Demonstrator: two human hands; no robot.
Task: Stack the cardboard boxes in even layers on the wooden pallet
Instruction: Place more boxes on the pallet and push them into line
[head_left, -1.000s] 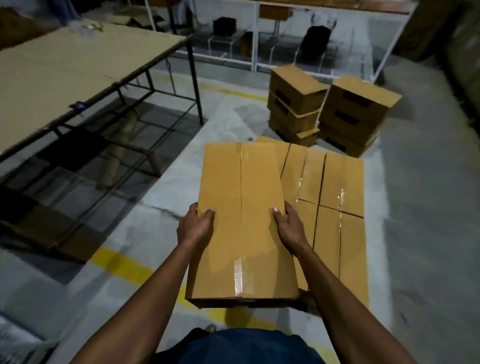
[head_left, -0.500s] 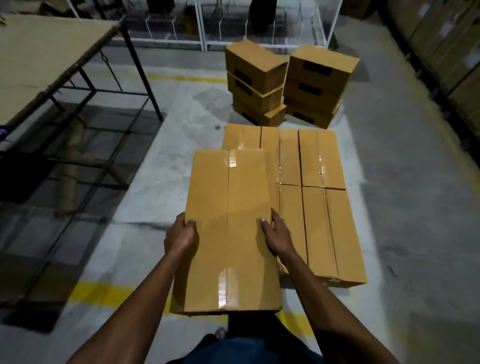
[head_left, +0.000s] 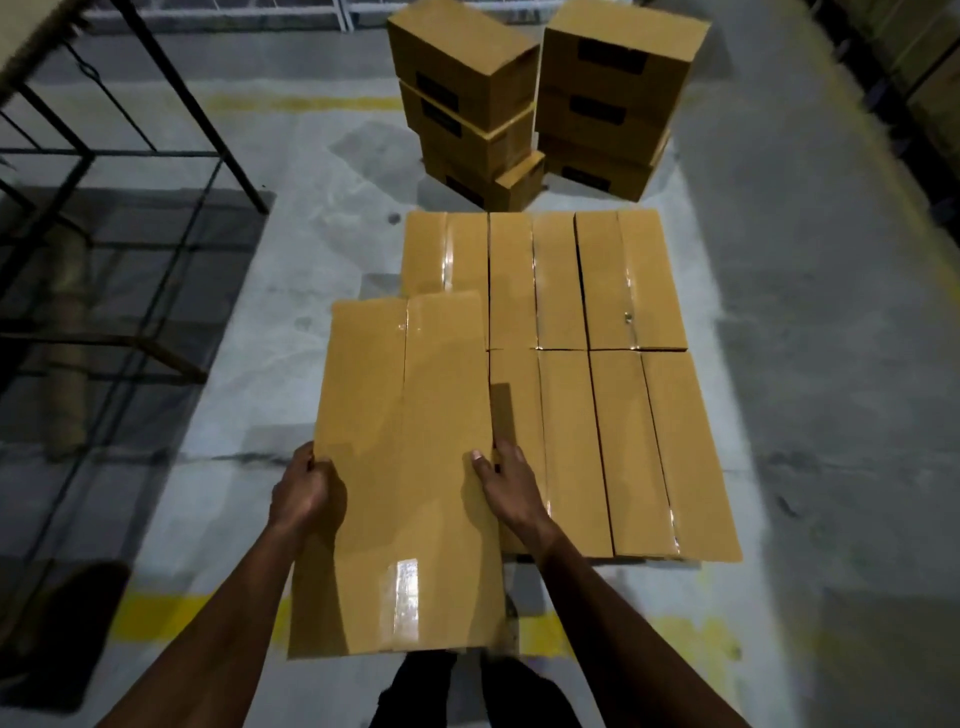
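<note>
I hold a long taped cardboard box (head_left: 405, 467) flat in front of me, its top facing up. My left hand (head_left: 304, 488) grips its left edge and my right hand (head_left: 506, 486) grips its right edge, thumb on top. The box hangs over the near left corner of a layer of several matching boxes (head_left: 587, 374) lying side by side low on the floor. The pallet under that layer is hidden by the boxes.
Two stacks of larger boxes (head_left: 470, 104) (head_left: 615, 93) stand on the floor beyond the layer. A metal-framed table (head_left: 140, 67) stands at the left, with a cardboard tube (head_left: 65, 364) under it. A yellow line (head_left: 161, 613) crosses the floor near my feet.
I have stepped closer to the layer and my view has tilted down. The held box has dropped lower and now sits beside the near left boxes.
</note>
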